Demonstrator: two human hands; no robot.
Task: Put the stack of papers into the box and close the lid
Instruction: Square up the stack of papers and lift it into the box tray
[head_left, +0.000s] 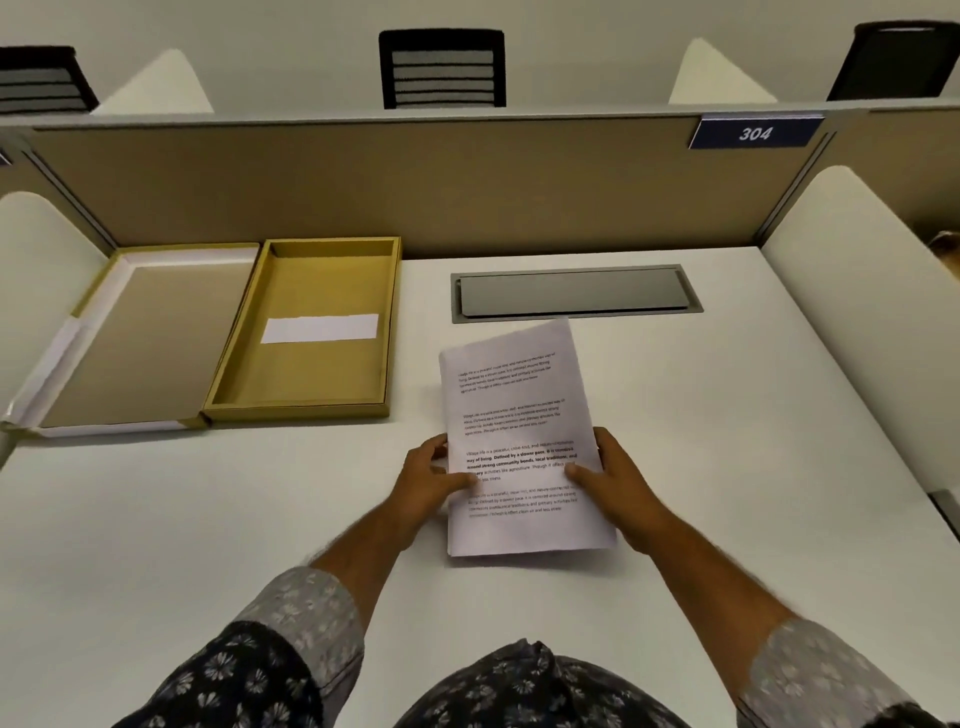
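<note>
A stack of white printed papers (514, 395) is held over the middle of the white desk, its far end raised a little. My left hand (428, 480) grips its left edge with the thumb on top. My right hand (613, 480) grips its right edge the same way. The yellow-brown box (234, 379) lies open at the back left, with a white slip (319, 328) on its floor. Its hinged lid (130, 343) lies flat to the left of the tray.
A grey cable hatch (574, 293) is set into the desk (727, 415) behind the papers. A tan partition (415, 182) with a blue "304" sign (754, 133) closes the back. White curved side panels (852, 291) bound the desk on both sides.
</note>
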